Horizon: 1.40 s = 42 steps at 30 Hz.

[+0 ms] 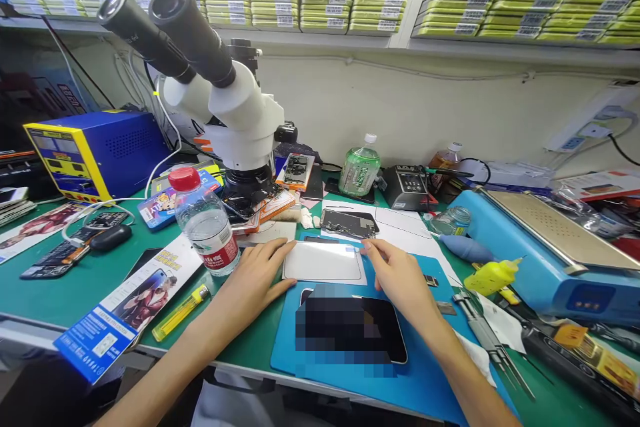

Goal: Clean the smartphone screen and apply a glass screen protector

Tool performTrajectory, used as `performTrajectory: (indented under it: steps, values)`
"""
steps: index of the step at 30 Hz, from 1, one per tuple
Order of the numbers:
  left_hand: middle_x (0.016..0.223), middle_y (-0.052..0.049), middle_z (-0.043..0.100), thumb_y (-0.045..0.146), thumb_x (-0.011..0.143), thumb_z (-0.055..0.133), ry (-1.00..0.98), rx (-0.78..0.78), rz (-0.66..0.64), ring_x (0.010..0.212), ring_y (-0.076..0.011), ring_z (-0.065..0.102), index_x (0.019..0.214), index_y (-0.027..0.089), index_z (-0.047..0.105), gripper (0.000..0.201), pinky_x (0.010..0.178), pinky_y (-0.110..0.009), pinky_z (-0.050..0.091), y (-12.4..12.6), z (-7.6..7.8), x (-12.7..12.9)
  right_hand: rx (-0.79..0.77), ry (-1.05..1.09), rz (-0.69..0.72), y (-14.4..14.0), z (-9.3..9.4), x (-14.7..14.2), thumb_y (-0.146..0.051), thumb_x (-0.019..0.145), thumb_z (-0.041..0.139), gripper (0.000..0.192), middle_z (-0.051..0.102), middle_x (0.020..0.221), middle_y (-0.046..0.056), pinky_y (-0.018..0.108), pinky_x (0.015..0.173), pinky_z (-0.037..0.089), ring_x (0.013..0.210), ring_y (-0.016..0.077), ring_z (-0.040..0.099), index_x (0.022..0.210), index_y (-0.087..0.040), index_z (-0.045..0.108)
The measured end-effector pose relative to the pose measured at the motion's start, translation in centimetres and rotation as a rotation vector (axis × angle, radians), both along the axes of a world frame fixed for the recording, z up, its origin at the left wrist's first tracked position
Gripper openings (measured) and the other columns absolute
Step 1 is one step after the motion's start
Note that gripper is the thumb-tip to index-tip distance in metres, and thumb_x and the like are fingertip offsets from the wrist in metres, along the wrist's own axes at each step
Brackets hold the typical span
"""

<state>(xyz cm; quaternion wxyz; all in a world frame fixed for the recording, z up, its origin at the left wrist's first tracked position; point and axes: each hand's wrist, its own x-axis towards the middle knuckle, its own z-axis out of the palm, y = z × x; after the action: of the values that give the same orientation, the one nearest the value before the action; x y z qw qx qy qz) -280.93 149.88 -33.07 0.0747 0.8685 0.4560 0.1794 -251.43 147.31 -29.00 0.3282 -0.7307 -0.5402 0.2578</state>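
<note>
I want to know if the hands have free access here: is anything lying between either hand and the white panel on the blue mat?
Nothing visible does. The left hand and right hand both already touch the white panel, one at each end.

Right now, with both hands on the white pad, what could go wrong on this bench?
1. The left hand sits close to the water bottle; a nudge might tip it toward the parts.
2. The right hand touches the white pad near the opened phone, which could get pushed.
3. The dark phone lies near the mat's front edge.
</note>
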Motion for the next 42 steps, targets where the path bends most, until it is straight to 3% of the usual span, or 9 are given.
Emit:
performTrajectory:
  steps: [8, 15, 20, 24, 27, 31, 34, 38, 42]
  values:
    - [0.164, -0.011, 0.056, 0.034, 0.106, 0.062, 0.029, -0.006, -0.018, 0.146, -0.0317, 0.056, 0.158, 0.025, 0.047, 0.055, 0.117, -0.052, 0.047, 0.1, 0.1, -0.9, -0.016, -0.014, 0.02, 0.1, -0.2, 0.2, -0.052, 0.099, 0.045, 0.04, 0.084, 0.098, 0.003, 0.036, 0.06, 0.048, 0.049, 0.0183, 0.064, 0.103, -0.026, 0.076]
    - [0.169, -0.007, 0.05, 0.031, 0.112, 0.049, 0.06, -0.005, -0.05, 0.145, -0.0316, 0.056, 0.158, 0.03, 0.046, 0.046, 0.115, -0.055, 0.047, 0.1, -0.1, -1.7, 0.017, -0.034, 0.046, -0.4, -0.3, -0.2, -0.052, 0.102, 0.044, 0.045, 0.066, 0.054, -0.002, 0.035, 0.061, 0.045, 0.053, 0.0243, 0.067, 0.113, -0.025, 0.078]
    - [0.167, -0.009, 0.05, 0.028, 0.112, 0.045, 0.004, 0.03, -0.013, 0.148, -0.0314, 0.049, 0.161, 0.027, 0.041, 0.048, 0.115, -0.054, 0.045, -0.3, 0.5, -1.4, 0.051, -0.008, 0.045, -0.6, -0.4, -0.1, -0.047, 0.103, 0.048, 0.04, 0.062, 0.049, -0.003, 0.035, 0.061, 0.045, 0.051, 0.0237, 0.066, 0.113, -0.023, 0.079]
    - [0.129, -0.012, 0.068, 0.028, 0.111, 0.049, -0.128, 0.272, 0.073, 0.119, -0.0308, 0.062, 0.131, 0.022, 0.067, 0.028, 0.101, -0.048, 0.048, -2.7, 1.4, -1.4, 0.153, 0.06, -0.001, -2.0, 0.5, 0.5, -0.051, 0.106, 0.048, 0.041, 0.067, 0.058, -0.002, 0.033, 0.061, 0.048, 0.055, 0.0202, 0.065, 0.119, -0.026, 0.077]
    - [0.085, -0.001, 0.068, 0.027, 0.11, 0.051, -0.26, 0.308, 0.083, 0.079, -0.0188, 0.064, 0.091, 0.024, 0.068, 0.026, 0.077, -0.034, 0.049, -5.5, 1.2, -1.9, 0.295, 0.141, -0.052, -5.5, 1.1, 1.2, -0.058, 0.109, 0.043, 0.046, 0.078, 0.088, 0.0, 0.031, 0.057, 0.05, 0.059, 0.0155, 0.064, 0.126, -0.029, 0.073]
    - [0.087, 0.004, 0.072, 0.042, 0.108, 0.056, -0.433, -0.028, 0.269, 0.071, -0.0146, 0.071, 0.131, 0.032, 0.061, 0.025, 0.059, -0.023, 0.055, -8.4, 0.0, -2.0, 0.503, -0.064, -0.244, -11.6, 0.2, 3.1, -0.05, 0.108, 0.056, 0.031, 0.073, 0.079, -0.001, 0.03, 0.058, 0.052, 0.06, 0.0146, 0.062, 0.114, -0.028, 0.077]
    - [0.109, 0.0, 0.072, 0.05, 0.105, 0.06, -0.336, -0.143, 0.143, 0.09, -0.0192, 0.075, 0.144, 0.039, 0.055, 0.041, 0.07, -0.027, 0.064, -8.8, -0.5, -1.5, 0.534, -0.352, -0.342, -14.9, -1.3, 5.4, -0.043, 0.104, 0.065, 0.023, 0.078, 0.094, 0.002, 0.038, 0.08, 0.057, 0.081, 0.0228, 0.072, 0.12, -0.029, 0.075]
    - [0.15, -0.004, 0.059, 0.058, 0.101, 0.063, -0.196, -0.053, 0.076, 0.134, -0.0306, 0.061, 0.153, 0.044, 0.046, 0.056, 0.106, -0.048, 0.059, -7.3, -0.9, -1.2, 0.525, -0.437, -0.164, -16.8, -2.6, 7.6, -0.035, 0.104, 0.066, 0.016, 0.076, 0.116, 0.002, 0.041, 0.096, 0.054, 0.104, 0.0282, 0.071, 0.117, -0.032, 0.076]
    - [0.133, -0.006, 0.063, 0.066, 0.1, 0.059, -0.201, -0.156, 0.279, 0.111, -0.0308, 0.068, 0.143, 0.038, 0.051, 0.052, 0.097, -0.055, 0.058, -5.4, -0.9, -1.4, 0.52, -0.422, 0.073, -15.3, -2.5, 6.5, -0.032, 0.106, 0.064, 0.023, 0.075, 0.124, -0.002, 0.036, 0.099, 0.052, 0.112, 0.0232, 0.07, 0.127, -0.034, 0.073]
